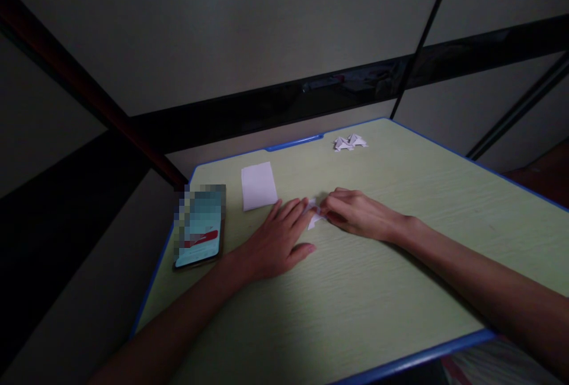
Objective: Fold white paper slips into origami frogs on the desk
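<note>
I work at a pale wood-grain table (pixel 382 290) with blue edging; on it lie a lit smartphone (pixel 202 234), a white paper sheet (pixel 258 186), two origami figures (pixel 344 144) near the far edge, and, at my left hand (pixel 281 239) and right hand (pixel 355 212), a small folded paper (pixel 313 219).

Phone (pixel 207 225) lay on table (pixel 355 296), left side; paper sheet (pixel 258 186) right of it, behind left hand (pixel 282 242). Paper piece (pixel 313 220) was between left and right hand (pixel 362 213). Two paper figures (pixel 355 140) sat near far edge, behind right hand.
</note>
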Tool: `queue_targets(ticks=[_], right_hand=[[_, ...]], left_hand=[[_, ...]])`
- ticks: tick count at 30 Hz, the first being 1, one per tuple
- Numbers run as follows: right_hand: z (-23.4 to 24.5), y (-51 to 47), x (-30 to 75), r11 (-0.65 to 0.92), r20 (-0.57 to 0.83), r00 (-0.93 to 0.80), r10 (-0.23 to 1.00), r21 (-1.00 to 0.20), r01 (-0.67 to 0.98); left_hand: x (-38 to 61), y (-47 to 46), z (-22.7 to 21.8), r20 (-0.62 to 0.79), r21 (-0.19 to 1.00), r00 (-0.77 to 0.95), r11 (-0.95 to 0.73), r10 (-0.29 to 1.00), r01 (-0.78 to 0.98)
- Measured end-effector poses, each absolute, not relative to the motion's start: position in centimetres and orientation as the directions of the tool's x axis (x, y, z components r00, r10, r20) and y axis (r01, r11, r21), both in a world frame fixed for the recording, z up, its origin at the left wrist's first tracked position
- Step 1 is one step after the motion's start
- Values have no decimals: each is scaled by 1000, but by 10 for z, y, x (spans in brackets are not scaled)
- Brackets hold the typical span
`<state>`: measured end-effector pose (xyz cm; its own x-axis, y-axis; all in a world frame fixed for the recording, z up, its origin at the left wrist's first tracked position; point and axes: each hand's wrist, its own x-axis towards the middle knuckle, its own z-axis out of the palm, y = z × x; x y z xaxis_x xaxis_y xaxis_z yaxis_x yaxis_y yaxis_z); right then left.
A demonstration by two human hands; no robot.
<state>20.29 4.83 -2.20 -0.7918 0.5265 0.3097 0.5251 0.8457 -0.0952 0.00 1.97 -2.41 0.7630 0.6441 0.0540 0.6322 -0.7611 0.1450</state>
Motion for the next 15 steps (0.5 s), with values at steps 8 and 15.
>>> queue_targets(ticks=[8, 15], right_hand=[[-21, 50, 203, 850, 312, -792, 525, -140, 508], [-17, 48, 210, 763, 332, -699, 634, -420, 492]], left_hand=[[2, 19, -24, 43, 111, 755, -755, 654, 647], [0, 20, -23, 36, 98, 760, -759, 649, 644]])
